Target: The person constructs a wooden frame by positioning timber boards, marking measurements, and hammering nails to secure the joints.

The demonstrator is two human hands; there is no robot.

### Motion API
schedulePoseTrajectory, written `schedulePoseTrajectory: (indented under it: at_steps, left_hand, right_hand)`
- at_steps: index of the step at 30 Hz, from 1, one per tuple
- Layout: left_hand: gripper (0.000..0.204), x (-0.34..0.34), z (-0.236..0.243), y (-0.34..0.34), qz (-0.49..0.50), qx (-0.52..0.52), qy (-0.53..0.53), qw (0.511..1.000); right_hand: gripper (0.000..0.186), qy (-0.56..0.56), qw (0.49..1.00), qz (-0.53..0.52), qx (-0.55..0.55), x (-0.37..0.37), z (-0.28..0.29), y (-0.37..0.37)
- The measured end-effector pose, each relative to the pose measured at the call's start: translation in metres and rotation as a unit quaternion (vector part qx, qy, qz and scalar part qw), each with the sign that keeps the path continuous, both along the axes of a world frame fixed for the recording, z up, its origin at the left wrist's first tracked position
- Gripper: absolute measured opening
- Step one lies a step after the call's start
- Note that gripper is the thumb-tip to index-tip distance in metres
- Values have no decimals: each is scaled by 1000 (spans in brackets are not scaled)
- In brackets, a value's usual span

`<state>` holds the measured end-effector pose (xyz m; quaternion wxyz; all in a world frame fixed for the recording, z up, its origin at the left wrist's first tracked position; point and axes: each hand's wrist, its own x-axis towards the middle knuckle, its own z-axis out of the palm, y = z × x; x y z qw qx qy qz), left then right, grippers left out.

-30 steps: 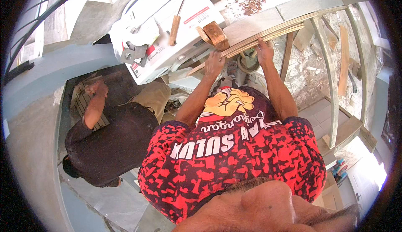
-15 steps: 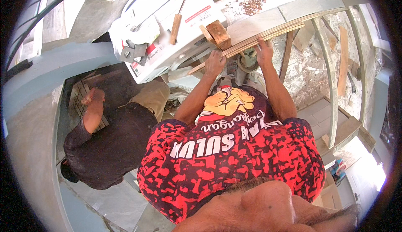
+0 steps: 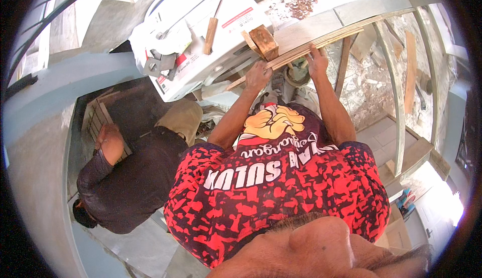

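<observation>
Several thin wooden strips (image 3: pixel 335 39) lie stacked along the near edge of a pale plank (image 3: pixel 306 31). My left hand (image 3: pixel 258 75) is closed on the left end of the stack. Farther right, my right hand (image 3: pixel 317 61) grips the strips' near edge, its fingertips curled over them. Just beyond my left hand, a brown wooden block (image 3: pixel 264 42) rests on the plank's left end. Another strip end pokes out left of my left hand, below the box. What lies under my fingers is hidden.
A white carton (image 3: pixel 233 27) at the far left carries a wooden-handled pointed tool (image 3: pixel 211 34) and grey metal pieces (image 3: pixel 161 64). A person in black (image 3: pixel 135 177) bends close at my left. Upright timbers (image 3: pixel 392 97) stand right; wood chips (image 3: pixel 301 4) lie beyond the plank.
My hands and the strips have barely moved. The person at left has lowered a raised forearm and hand, and the head has shifted slightly toward the bottom of the view.
</observation>
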<state>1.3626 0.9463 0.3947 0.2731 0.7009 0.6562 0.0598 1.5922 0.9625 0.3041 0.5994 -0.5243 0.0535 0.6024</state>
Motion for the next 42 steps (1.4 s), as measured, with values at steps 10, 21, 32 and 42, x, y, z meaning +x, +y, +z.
schedulePoseTrajectory:
  at_steps: [10, 21, 32, 42]
  left_hand:
    - [45, -10, -1, 3, -16, -44, -54, 997]
    - [48, -5, 4, 7, 27, -83, -93, 992]
    - [59, -2, 14, 6, -30, -85, -43, 995]
    - [51, 11, -1, -5, -35, 16, 46, 998]
  right_hand:
    - [52, -7, 1000, -6, -6, 1, 16, 1]
    - [46, -44, 999, 13, -11, 6, 13, -1]
    - [49, -75, 997, -4, -14, 1, 5, -3]
    - [55, -61, 998, 11, -14, 2, 11, 3]
